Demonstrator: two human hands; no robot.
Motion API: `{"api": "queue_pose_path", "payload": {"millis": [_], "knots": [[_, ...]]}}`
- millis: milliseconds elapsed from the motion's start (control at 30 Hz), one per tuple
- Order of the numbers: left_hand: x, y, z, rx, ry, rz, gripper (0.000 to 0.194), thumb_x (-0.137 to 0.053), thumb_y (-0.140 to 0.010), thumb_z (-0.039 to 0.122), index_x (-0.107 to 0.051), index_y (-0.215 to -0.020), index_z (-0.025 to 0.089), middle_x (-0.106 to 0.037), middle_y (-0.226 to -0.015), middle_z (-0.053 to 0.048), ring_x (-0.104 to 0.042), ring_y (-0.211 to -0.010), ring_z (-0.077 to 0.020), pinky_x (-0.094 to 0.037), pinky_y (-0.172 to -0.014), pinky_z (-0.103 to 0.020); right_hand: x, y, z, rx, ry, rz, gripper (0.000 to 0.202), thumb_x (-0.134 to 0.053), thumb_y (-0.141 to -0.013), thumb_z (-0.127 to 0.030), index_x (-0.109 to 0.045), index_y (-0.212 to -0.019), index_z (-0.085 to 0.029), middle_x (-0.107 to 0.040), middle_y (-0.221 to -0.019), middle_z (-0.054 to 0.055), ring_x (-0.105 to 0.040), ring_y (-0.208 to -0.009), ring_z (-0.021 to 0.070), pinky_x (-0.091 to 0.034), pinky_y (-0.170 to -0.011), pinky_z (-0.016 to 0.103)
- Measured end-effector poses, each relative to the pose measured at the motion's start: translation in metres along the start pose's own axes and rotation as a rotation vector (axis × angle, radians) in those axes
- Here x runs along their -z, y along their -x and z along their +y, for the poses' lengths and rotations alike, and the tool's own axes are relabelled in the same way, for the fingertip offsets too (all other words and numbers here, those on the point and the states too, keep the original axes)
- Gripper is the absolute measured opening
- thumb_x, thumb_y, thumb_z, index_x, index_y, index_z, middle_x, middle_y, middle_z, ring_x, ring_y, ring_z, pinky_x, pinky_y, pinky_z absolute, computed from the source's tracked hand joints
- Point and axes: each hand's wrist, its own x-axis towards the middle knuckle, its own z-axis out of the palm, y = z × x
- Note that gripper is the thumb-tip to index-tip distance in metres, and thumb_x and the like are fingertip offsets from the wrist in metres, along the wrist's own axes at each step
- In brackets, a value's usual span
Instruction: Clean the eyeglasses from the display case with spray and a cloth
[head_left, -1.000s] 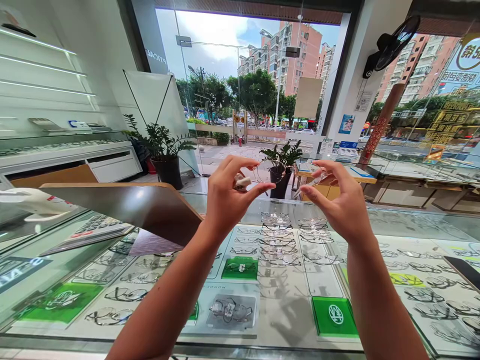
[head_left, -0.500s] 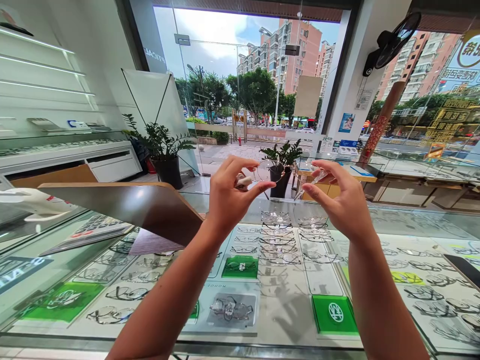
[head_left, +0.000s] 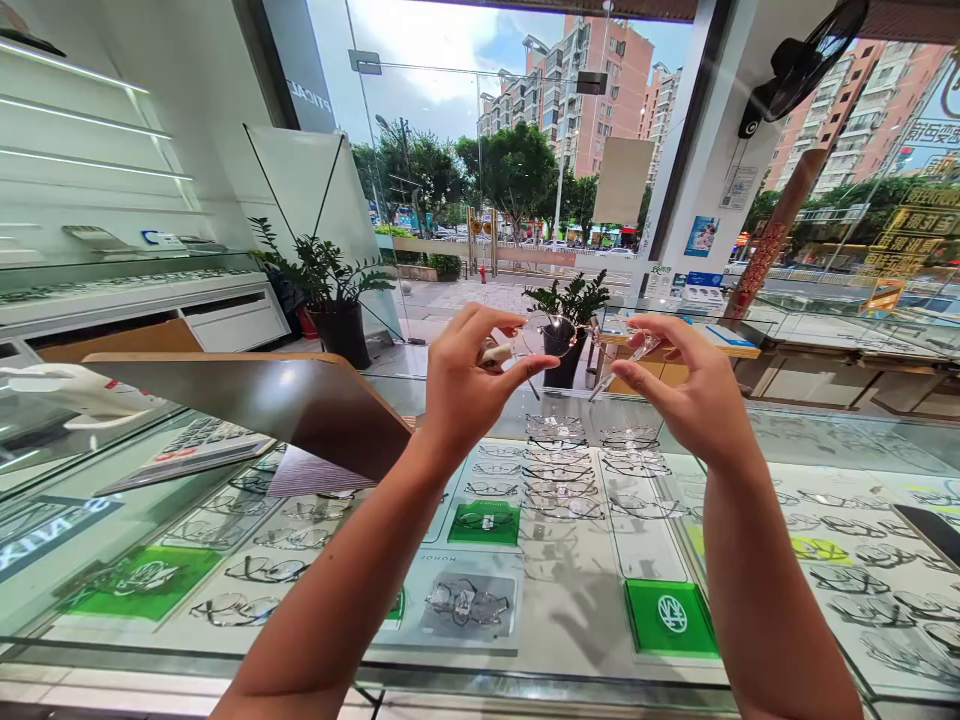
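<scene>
Held up above the glass counter is a pair of thin-rimmed eyeglasses (head_left: 551,335) with clear lenses. My left hand (head_left: 480,365) pinches the rim at the left side between thumb and fingers. A small whitish object (head_left: 495,353) is tucked in the same palm; its kind is unclear. My right hand (head_left: 675,375) grips the other side of the glasses, fingers and thumb bent around the frame's right end. The temples hang down towards the counter. Below both hands lie rows of eyeglass frames (head_left: 562,465) in the display case.
A brown-edged mirror or board (head_left: 255,400) leans over the counter at left, near a calculator (head_left: 195,445). Green display blocks (head_left: 671,617) sit among the frames. A dark phone-like slab (head_left: 930,530) lies at right. Potted plants (head_left: 341,330) stand beyond the counter.
The view has shifted slightly, so both hands and the eyeglasses appear a little further right. The hold on the glasses looks the same.
</scene>
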Motion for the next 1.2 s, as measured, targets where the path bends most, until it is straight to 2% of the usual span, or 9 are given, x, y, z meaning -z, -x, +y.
{"api": "queue_pose_path", "payload": {"millis": [533, 967, 1200], "knots": [[0.000, -0.003, -0.006, 0.054, 0.076, -0.053, 0.045, -0.086, -0.079, 0.063, -0.074, -0.098, 0.024, -0.072, -0.093, -0.003, -0.062, -0.075, -0.0138, -0.051, -0.063, -0.027, -0.001, 0.000, -0.006, 0.027, 0.011, 0.035, 0.042, -0.080, -0.090, -0.054, -0.072, -0.123, -0.030, -0.078, -0.111, 0.006, -0.071, -0.105, 0.0283, -0.055, -0.095, 0.047], [0.001, -0.004, -0.010, 0.107, 0.124, -0.070, 0.049, -0.086, -0.077, 0.067, -0.075, -0.097, 0.024, -0.071, -0.094, -0.002, -0.048, -0.057, -0.0077, -0.040, -0.049, -0.024, -0.004, 0.001, -0.012, 0.043, 0.044, 0.067, 0.043, -0.073, -0.095, -0.060, -0.071, -0.125, -0.030, -0.077, -0.109, 0.008, -0.071, -0.105, 0.0301, -0.054, -0.096, 0.050], [0.001, -0.005, -0.010, 0.091, 0.118, -0.064, 0.048, -0.086, -0.077, 0.066, -0.075, -0.097, 0.024, -0.071, -0.093, -0.003, -0.056, -0.064, -0.0105, -0.042, -0.051, -0.024, -0.004, 0.002, -0.012, 0.052, 0.067, 0.062, 0.044, -0.073, -0.094, -0.062, -0.071, -0.125, -0.030, -0.077, -0.112, 0.007, -0.070, -0.106, 0.0302, -0.054, -0.095, 0.049]]}}
